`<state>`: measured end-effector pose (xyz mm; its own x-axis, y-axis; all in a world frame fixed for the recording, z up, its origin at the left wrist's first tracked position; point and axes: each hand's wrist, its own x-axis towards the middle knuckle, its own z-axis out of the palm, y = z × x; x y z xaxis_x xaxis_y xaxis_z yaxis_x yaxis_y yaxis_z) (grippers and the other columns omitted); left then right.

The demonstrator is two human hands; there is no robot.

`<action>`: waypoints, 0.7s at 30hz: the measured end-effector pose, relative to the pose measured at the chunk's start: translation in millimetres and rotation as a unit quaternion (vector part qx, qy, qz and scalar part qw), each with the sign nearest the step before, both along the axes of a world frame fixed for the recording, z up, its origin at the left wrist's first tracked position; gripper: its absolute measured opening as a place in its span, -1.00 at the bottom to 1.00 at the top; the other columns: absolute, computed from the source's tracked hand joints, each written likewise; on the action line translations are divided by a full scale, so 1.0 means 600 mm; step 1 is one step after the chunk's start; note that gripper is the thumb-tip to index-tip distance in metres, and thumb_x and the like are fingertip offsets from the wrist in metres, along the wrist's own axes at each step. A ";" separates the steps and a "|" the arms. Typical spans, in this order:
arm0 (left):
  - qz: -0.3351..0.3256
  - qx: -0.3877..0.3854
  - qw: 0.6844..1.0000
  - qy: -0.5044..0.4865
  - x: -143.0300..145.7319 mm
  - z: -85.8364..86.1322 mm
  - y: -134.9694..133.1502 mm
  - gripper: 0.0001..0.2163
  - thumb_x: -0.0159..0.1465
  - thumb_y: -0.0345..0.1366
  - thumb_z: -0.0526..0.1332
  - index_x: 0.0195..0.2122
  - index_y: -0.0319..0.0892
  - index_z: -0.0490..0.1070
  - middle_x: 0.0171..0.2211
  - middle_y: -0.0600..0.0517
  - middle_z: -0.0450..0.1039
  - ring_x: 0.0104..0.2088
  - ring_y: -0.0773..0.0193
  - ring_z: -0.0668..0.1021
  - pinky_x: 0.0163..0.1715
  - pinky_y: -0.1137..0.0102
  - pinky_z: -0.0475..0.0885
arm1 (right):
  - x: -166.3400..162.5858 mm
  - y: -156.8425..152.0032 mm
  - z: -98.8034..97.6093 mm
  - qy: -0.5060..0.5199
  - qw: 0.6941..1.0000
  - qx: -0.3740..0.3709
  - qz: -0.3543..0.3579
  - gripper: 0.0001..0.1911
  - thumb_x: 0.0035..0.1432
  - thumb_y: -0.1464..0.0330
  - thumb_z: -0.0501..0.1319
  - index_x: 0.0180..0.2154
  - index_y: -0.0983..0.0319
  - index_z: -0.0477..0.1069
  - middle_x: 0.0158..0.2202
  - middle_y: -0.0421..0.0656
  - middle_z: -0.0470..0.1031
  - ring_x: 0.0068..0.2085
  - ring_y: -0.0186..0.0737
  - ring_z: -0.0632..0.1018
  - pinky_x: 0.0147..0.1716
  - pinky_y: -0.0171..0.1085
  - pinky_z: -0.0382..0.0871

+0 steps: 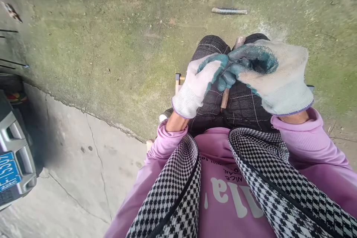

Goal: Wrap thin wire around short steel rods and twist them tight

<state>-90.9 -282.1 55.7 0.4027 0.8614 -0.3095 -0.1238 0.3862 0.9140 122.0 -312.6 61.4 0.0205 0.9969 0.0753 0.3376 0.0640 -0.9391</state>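
Note:
Both hands wear white knit gloves with teal coated palms and fingers, and they meet above my lap. My left hand (205, 78) is closed round a short wooden stick (224, 99), which slants between my thighs; its middle is hidden by the gloves. My right hand (269, 68) is closed in a pinch right beside the left fingertips, over the stick. A thin dark strand seems to run between the fingertips, but it is too fine to make out. On the ground ahead lies a similar stick (229, 10) with a greyish wrapped middle.
I sit with dark checked trousers (206, 106) under my hands. Mossy concrete (125, 52) spreads ahead and to the left. A car with a blue number plate (9, 171) stands at the lower left. Thin dark rods (12, 62) lie at the left edge.

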 end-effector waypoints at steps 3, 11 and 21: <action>-0.016 0.000 1.000 -0.012 -0.009 0.004 0.000 -0.65 0.58 0.05 0.59 -0.22 -0.09 0.74 -0.28 -0.02 0.77 -0.38 0.25 0.64 -0.26 0.28 0.66 | 0.007 0.006 0.005 -0.033 0.999 -0.003 0.023 -0.78 0.40 0.34 0.55 -0.06 -0.16 0.91 0.04 -0.20 0.95 0.07 0.24 0.89 0.26 0.18 0.81; -0.003 -0.031 0.996 0.081 0.008 0.016 0.000 -0.64 0.40 -0.08 0.76 -0.31 -0.01 0.63 -0.31 -0.02 0.74 -0.26 0.12 0.72 -0.27 0.22 0.70 | 0.021 0.026 0.002 -0.023 0.997 -0.030 0.068 -0.86 0.28 0.32 0.56 -0.20 -0.11 0.85 -0.16 -0.20 0.90 -0.05 0.16 0.87 0.18 0.10 0.82; -0.012 0.046 0.989 0.137 -0.009 -0.020 -0.010 -0.75 0.49 0.15 0.59 -0.16 0.16 0.75 -0.17 -0.05 0.83 0.08 -0.21 0.81 0.15 -0.18 0.78 | 0.028 0.000 0.015 -0.028 0.997 -0.044 0.047 -0.82 0.41 0.27 0.67 -0.02 -0.16 0.92 -0.08 -0.25 0.92 -0.04 0.14 0.87 0.11 0.12 0.80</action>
<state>-96.4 -288.0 43.6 0.3350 0.8824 -0.3303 0.1406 0.2998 0.9436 138.6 -312.4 70.4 -0.0758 0.9970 -0.0148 0.3863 0.0157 -0.9222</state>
